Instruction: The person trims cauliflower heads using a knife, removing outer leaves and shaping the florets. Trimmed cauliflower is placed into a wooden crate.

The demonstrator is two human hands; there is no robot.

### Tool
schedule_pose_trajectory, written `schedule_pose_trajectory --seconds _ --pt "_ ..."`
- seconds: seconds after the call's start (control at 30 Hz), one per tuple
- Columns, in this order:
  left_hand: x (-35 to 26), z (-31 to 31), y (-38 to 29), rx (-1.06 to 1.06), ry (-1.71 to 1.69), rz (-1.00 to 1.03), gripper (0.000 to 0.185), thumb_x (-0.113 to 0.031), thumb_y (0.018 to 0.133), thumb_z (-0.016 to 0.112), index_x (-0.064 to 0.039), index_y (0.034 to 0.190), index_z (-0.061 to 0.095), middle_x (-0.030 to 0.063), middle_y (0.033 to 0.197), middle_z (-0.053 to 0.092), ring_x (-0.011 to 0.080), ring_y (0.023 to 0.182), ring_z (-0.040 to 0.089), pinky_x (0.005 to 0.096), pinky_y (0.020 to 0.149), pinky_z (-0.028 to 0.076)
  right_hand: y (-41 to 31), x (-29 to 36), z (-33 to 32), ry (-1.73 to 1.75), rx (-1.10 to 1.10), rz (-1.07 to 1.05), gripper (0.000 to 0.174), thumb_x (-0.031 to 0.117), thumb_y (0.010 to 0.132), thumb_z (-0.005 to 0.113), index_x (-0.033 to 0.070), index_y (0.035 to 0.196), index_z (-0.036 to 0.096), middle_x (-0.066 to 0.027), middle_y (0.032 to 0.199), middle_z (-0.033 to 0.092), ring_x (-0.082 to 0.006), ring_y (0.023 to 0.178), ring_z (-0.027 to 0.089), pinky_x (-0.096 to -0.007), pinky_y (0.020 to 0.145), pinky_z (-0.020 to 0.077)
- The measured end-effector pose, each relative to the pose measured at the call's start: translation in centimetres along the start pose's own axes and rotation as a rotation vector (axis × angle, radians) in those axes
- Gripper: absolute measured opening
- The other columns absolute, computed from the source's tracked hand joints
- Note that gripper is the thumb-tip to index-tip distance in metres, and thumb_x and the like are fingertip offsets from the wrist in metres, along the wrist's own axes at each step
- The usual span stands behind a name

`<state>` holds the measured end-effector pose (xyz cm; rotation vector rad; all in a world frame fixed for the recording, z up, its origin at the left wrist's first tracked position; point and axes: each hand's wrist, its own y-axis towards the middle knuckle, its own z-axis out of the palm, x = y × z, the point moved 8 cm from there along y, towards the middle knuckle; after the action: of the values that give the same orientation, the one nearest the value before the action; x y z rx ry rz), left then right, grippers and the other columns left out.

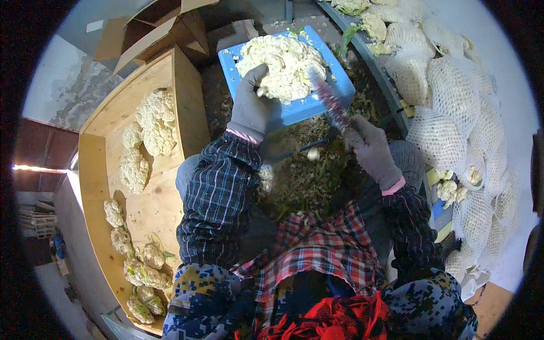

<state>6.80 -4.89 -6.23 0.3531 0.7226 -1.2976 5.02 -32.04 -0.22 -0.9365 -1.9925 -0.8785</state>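
A large cauliflower head (289, 63) rests on a blue plastic board (293, 114) in front of me, with small white crumbs scattered around it. My left hand (251, 100), in a grey glove, holds the near left side of the cauliflower, thumb on top. In my gloved right hand (372, 148) is a knife (329, 97) with a wrapped, reddish handle. Its blade, blurred, points up and left at the right side of the cauliflower. Whether the blade touches the florets I cannot tell.
To my left stands a wooden crate (191, 102) holding several cauliflower heads (157, 123). Open cardboard boxes (157, 38) sit beyond it. Along the right, cauliflowers in white foam netting (442, 136) are piled behind a metal rail (374, 63). Cauliflower scraps (306, 178) litter the floor.
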Motion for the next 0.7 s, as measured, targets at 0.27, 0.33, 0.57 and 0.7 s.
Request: schedule_pose_trajectory --seconds 0.27,0.33,0.57,0.7 --pt "-0.5 1.4 -1.1 0.000 -0.003 -0.029 0.038 -0.027 0.096 0.063 -0.010 0.130 0.062 0.0046 0.124 0.067 0.0192 0.111 0.063 0.0356 0.089 0.049 -0.8 1.5 -2.2 -0.449 -0.129 -0.109 0.029 0.013 0.097 0.065 0.014 0.126 0.065 -0.0186 0.080 0.068 -0.0410 0.070 0.066 -0.0478 0.059 0.0502" --pt "-0.7 1.7 -1.2 -0.001 0.008 -0.004 0.038 -0.027 0.096 0.062 -0.010 0.130 0.063 0.0047 0.123 0.068 0.0196 0.110 0.064 0.0362 0.092 0.050 -0.7 1.8 -2.0 -0.520 -0.146 -0.155 0.027 0.013 0.096 0.066 0.012 0.123 0.066 -0.0197 0.082 0.068 -0.0401 0.073 0.068 -0.0458 0.060 0.0510" --pt "-0.4 2.0 -0.8 0.052 -0.027 0.015 0.041 -0.026 0.097 0.061 -0.004 0.132 0.061 0.0074 0.127 0.067 0.0222 0.115 0.065 0.0380 0.100 0.050 3.7 1.5 1.0 -0.278 0.006 -0.011 0.018 0.015 0.100 0.063 0.004 0.113 0.065 -0.0095 0.071 0.065 -0.0215 0.056 0.061 -0.0357 0.054 0.0453" --pt "-0.7 1.7 -0.9 0.010 -0.038 0.026 0.041 -0.024 0.097 0.062 -0.003 0.133 0.060 0.0091 0.128 0.067 0.0239 0.118 0.064 0.0390 0.102 0.050 2.6 -0.8 3.2 0.333 0.269 0.441 0.014 0.012 0.102 0.054 0.003 0.107 0.063 0.0019 0.066 0.056 -0.0063 0.054 0.047 -0.0282 0.051 0.0394"
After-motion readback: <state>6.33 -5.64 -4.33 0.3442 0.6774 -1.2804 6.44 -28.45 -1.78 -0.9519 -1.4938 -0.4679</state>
